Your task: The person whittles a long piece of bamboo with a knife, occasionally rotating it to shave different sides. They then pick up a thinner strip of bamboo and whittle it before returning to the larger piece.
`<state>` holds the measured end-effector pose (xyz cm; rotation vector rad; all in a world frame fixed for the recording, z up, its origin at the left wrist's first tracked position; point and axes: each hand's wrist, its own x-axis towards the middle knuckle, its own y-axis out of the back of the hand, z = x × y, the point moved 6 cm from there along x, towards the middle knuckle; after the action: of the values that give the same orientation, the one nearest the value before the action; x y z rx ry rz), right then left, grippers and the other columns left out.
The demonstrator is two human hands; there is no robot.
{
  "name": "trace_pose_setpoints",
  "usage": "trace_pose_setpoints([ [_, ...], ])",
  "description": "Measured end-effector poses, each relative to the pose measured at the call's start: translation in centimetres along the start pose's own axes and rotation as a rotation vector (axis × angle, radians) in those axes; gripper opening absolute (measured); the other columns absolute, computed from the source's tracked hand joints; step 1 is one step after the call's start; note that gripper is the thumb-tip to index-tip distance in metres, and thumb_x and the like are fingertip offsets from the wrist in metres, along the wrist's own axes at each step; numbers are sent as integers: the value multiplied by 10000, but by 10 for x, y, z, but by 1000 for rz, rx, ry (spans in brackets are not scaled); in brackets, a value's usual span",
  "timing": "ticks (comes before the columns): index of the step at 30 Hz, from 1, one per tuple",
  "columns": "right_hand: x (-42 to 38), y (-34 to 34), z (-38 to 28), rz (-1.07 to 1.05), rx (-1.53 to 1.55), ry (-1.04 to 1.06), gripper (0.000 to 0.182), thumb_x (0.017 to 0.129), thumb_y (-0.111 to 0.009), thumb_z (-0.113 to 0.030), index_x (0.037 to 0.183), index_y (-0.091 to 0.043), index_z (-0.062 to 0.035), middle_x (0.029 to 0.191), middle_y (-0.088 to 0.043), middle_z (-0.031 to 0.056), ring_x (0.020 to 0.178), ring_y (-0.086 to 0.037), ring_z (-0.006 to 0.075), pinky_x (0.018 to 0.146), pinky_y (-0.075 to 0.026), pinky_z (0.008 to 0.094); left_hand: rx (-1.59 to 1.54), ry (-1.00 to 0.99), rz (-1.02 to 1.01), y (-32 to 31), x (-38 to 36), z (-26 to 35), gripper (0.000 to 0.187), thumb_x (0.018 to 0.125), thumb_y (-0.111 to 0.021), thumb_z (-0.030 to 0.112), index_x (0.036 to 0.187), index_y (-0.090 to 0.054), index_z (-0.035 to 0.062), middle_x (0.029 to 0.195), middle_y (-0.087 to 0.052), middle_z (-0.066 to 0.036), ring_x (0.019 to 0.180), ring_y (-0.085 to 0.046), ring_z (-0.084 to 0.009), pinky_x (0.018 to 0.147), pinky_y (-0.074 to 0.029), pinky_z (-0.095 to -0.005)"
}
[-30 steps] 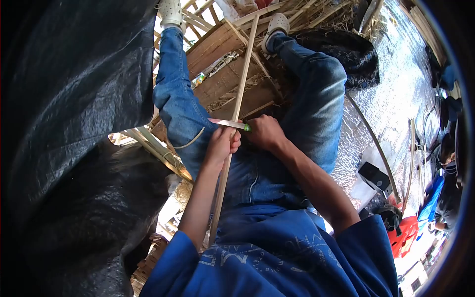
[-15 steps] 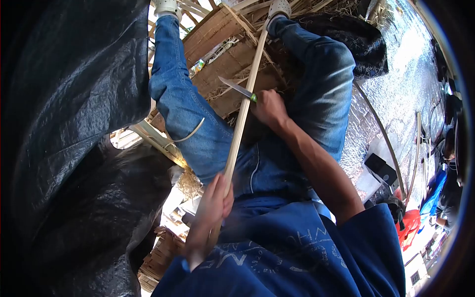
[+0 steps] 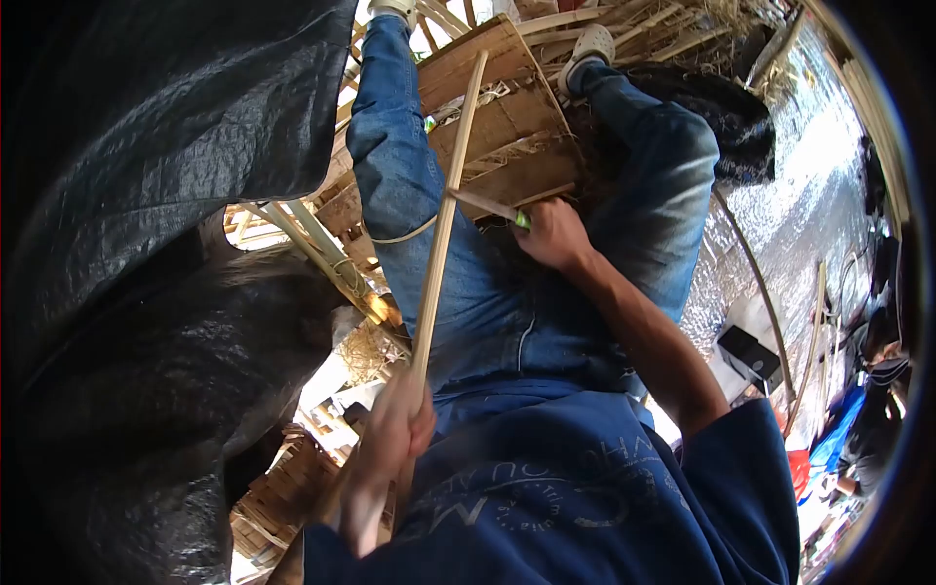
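My left hand, somewhat blurred, is closed around the lower part of a long pale bamboo strip. The strip slants up and away between my legs, its far end in front of a wooden board. In my right hand, fingers wrapped round the green handle, is a knife. Its blade points left, and the tip end meets the strip's right edge in this view. My right fist is near the inner side of my right thigh. The strip's near end runs down past my left wrist along my shirt.
A wooden board stands between my feet, with split bamboo pieces beyond. Black plastic sheeting fills the left side. A thin curved sliver lies on my left leg. At right are a dark phone-like object and another person.
The strip has been drawn back and left, its far end now nearer. My left hand has moved down with it, while the knife now meets the strip near its tip instead of crossing it.
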<state>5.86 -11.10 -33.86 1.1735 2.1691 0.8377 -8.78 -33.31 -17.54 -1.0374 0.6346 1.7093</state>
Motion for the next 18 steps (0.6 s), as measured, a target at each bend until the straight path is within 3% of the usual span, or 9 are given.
trace_pose_setpoints([
  [3, -10, 20, -16, -34, 37, 44, 229, 742, -596, -231, 743, -663, -12, 701, -614, 246, 696, -617, 408, 671, -512, 468, 0, -55, -102, -25, 71, 22, 292, 993, -351, 341, 892, -457, 88, 537, -365, 14, 355, -301, -70, 320, -237, -208],
  [4, -12, 20, -12, -52, 26, 23, 224, 745, -591, -247, 730, -664, -36, 707, -618, 235, 688, -620, 399, 661, -514, 464, 8, -151, -220, -36, 95, 28, 283, 993, -352, 336, 892, -455, 92, 561, -386, 6, 360, -318, -74, 321, -259, -202],
  [7, -14, 19, -3, -59, -10, -22, 233, 750, -580, -252, 720, -661, -36, 703, -620, 230, 674, -620, 402, 657, -514, 466, -47, -159, -221, -64, 146, 41, 270, 989, -364, 328, 890, -454, 94, 577, -389, 11, 372, -333, -64, 322, -271, -192],
  [14, -8, 15, 3, -112, -38, -62, 197, 698, -577, -192, 722, -657, -14, 718, -628, 235, 694, -637, 395, 672, -524, 456, 97, -89, -282, -91, 190, 46, 267, 980, -388, 326, 880, -452, 87, 570, -342, 42, 379, -295, -31, 309, -218, -180],
  [18, -2, 4, 7, -191, -38, -109, 192, 689, -578, -178, 715, -663, -7, 716, -628, 236, 689, -638, 396, 670, -525, 452, 60, -28, -210, -87, 186, 42, 285, 979, -397, 347, 857, -446, 94, 558, -324, 53, 368, -260, -24, 305, -189, -182],
])
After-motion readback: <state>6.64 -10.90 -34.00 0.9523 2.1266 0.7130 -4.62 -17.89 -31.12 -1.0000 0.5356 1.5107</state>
